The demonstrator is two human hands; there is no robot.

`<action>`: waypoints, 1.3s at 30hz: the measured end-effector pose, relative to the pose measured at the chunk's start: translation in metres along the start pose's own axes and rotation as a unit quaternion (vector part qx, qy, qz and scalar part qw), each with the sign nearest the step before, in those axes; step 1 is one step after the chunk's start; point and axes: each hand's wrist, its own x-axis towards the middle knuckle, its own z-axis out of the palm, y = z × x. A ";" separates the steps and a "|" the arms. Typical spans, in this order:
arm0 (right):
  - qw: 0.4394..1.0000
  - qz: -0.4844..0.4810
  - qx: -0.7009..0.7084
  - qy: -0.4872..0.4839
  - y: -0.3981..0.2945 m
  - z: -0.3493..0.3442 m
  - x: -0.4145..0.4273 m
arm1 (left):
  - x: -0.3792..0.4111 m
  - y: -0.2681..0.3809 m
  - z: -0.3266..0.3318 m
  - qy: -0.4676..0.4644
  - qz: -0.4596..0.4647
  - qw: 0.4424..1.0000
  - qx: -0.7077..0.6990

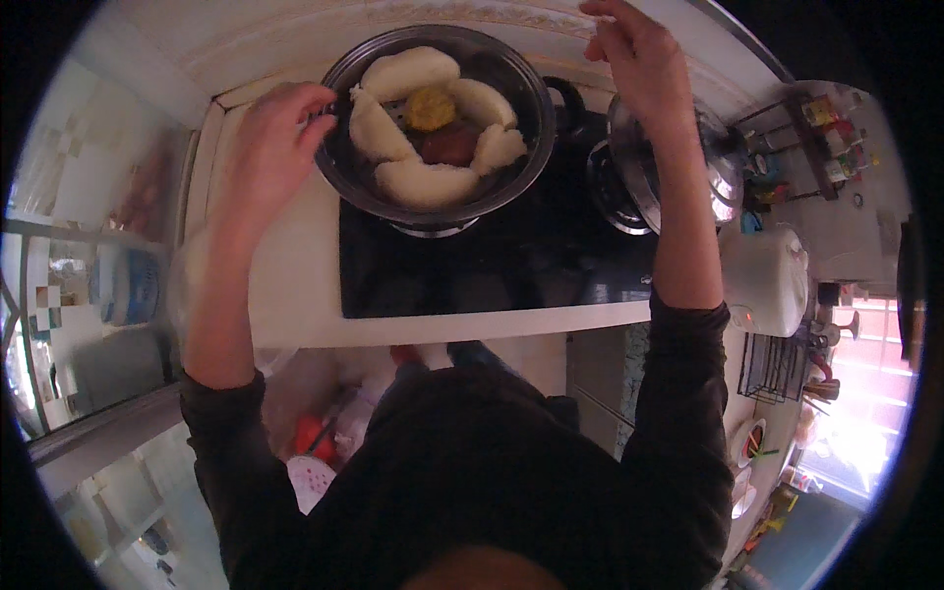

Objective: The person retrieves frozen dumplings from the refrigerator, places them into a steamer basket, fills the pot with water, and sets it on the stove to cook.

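A round metal steamer pot [542,158] stands uncovered on the black gas hob [501,258]. Around its inside lie several pale buns or bread pieces [428,184], with a yellow corn piece [431,108] and a reddish-brown item [449,145] at the centre. My left hand [284,129] is at the pot's left handle, thumb and fingers apart; whether it grips the handle cannot be told. My right hand [634,55] is raised to the right of the pot, near the wall, fingers curled and apart, nothing seen in it. Below that forearm, a metal lid with glass [719,166] leans at the hob's right side.
A white rice cooker [767,280] stands right of the hob. Beyond it are a spice rack [818,147] with jars and a black wire rack [771,369]. Glass panes [74,273] border the left side. The pale counter edge [472,324] runs before me.
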 end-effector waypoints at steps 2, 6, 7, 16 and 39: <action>0.946 0.038 -0.164 0.277 0.024 0.050 -0.003 | 0.009 -0.005 0.005 0.022 -0.033 0.999 -0.037; 0.957 -0.033 -0.224 0.183 0.015 0.092 0.019 | 0.053 -0.021 0.048 0.041 0.076 0.996 0.018; 0.956 -0.098 -0.226 0.161 0.021 0.107 0.028 | 0.065 -0.023 0.066 0.030 0.097 0.994 0.035; 0.967 -0.070 -0.239 0.060 0.015 0.144 0.042 | 0.095 -0.023 0.096 -0.081 0.067 0.983 0.154; 0.880 0.160 -0.337 0.296 0.162 -0.063 -0.150 | 0.012 0.207 0.147 -0.320 -0.090 0.683 -0.651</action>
